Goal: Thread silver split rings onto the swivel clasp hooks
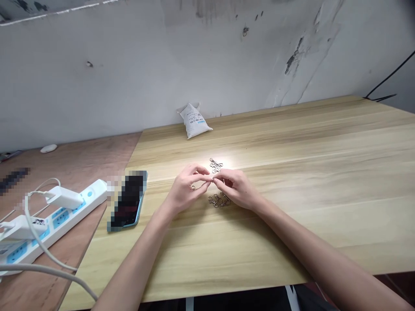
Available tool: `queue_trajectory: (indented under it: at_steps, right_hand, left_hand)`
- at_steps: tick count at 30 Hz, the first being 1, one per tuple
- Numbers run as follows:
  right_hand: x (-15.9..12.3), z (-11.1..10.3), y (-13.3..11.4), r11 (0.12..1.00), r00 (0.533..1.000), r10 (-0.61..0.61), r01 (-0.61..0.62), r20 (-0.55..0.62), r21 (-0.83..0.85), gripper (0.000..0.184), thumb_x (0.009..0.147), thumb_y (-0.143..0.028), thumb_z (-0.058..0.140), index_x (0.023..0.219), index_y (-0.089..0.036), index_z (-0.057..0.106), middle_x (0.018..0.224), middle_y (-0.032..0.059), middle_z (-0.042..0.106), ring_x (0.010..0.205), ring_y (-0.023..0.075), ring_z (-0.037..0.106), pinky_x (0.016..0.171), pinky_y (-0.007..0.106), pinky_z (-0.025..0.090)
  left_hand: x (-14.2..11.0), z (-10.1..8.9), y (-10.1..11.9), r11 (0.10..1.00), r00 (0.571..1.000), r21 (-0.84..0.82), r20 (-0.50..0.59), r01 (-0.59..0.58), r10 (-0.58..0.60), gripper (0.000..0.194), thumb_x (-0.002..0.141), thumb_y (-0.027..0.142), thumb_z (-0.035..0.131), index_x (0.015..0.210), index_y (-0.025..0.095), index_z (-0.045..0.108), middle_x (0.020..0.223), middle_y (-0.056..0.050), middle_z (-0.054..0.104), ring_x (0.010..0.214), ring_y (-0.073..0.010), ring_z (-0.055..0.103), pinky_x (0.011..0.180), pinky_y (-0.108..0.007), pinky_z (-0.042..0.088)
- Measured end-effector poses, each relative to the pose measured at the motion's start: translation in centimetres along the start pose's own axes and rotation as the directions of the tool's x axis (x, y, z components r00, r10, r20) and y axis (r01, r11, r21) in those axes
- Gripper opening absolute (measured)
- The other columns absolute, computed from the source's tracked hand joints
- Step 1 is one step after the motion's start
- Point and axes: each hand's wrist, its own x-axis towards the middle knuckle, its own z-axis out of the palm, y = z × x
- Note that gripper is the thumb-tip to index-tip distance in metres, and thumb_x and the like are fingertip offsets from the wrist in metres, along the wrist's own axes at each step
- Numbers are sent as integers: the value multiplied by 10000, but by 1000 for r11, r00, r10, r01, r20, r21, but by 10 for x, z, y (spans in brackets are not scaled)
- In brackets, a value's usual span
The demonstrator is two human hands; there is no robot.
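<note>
My left hand (188, 185) and my right hand (236, 188) meet over the middle of the wooden table, thumbs and forefingers pinched together at the tips. Whatever they pinch is too small and covered to make out. In the gap of the left hand shows a small shiny metal loop (193, 187); whether it is held or lies behind, I cannot tell. Just beyond the fingertips lies a loose group of silver swivel clasps (215, 165). Several more metal clasps (218, 200) lie on the near side, partly hidden by the right hand.
A white plastic packet (195, 122) with a printed label rests near the wall. To the left lie a phone (128, 201) with a blue case and a white power strip (60, 220) with chargers and cables. A white oval object (48, 148) sits farther back.
</note>
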Motion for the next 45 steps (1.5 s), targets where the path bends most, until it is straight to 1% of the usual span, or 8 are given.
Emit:
queue_trajectory:
  at_steps: [5, 8, 10, 14, 20, 29, 34, 45]
  right_hand:
    - [0, 0, -1, 998, 999, -41, 41, 7, -39, 206, 928, -230, 493, 851, -183, 678, 681, -5, 582, 567, 99, 452, 570, 233, 336]
    - [-1, -1, -1, 997, 999, -40, 41, 13, -68, 216, 924, -225, 486, 825, -183, 673, 664, -8, 571, 558, 98, 446, 562, 233, 323]
    - [-1, -1, -1, 995, 999, -37, 39, 18, -90, 225, 921, -223, 482, 794, -179, 663, 650, -10, 552, 557, 99, 435, 558, 235, 309]
    - [-1, -2, 0, 993, 999, -33, 35, 24, -113, 233, 911, -205, 479, 755, -176, 650, 632, -18, 518, 558, 100, 417, 563, 241, 295]
    - [-2, -2, 1, 993, 999, -43, 45, 15, -110, 216, 908, -204, 481, 796, -180, 665, 652, -13, 530, 564, 99, 412, 571, 238, 300]
    - [-2, -2, -1, 981, 996, -87, 88, 14, -171, 217, 893, -197, 490, 759, -170, 658, 648, -7, 542, 553, 91, 415, 564, 229, 292]
    - [-2, 0, 0, 976, 995, -102, 103, 15, -191, 228, 889, -192, 494, 703, -169, 623, 627, -12, 528, 555, 91, 406, 557, 230, 275]
    - [-3, 1, -1, 976, 997, -76, 76, 9, -207, 215, 885, -202, 505, 742, -173, 664, 622, -19, 536, 547, 86, 422, 554, 236, 271]
  left_hand:
    - [0, 0, -1, 986, 997, 147, 32, -76, 72, 158, 902, 201, 576, 958, 242, 718, 1008, -58, 668, 950, -192, 612, 826, -358, 491]
    - [1, 0, -1, 970, 990, 201, 41, -137, 131, 149, 917, 201, 564, 934, 228, 709, 1007, -56, 675, 939, -191, 614, 815, -354, 462]
    - [1, 0, 0, 965, 989, 219, 56, -147, 138, 141, 930, 204, 557, 949, 224, 695, 1016, -52, 675, 953, -188, 614, 824, -351, 441]
    - [1, 1, 1, 965, 990, 227, 88, -130, 113, 127, 946, 217, 546, 973, 227, 670, 1044, -46, 672, 990, -186, 610, 860, -354, 410]
    - [0, 0, 6, 982, 995, 179, 84, -61, 47, 96, 910, 196, 581, 943, 234, 664, 1056, -41, 661, 1025, -189, 606, 919, -364, 394]
    - [0, 3, 7, 988, 997, 156, 82, -24, 11, 78, 877, 183, 611, 908, 228, 666, 1023, -24, 673, 990, -182, 609, 931, -367, 383]
    - [0, 1, 8, 987, 996, 160, 90, -31, 17, 78, 878, 193, 607, 901, 229, 671, 1037, -28, 669, 1009, -186, 601, 936, -374, 374]
    - [1, 1, 10, 980, 996, 192, 89, -44, 27, 63, 883, 216, 605, 861, 226, 663, 1013, -19, 679, 973, -174, 610, 945, -381, 355]
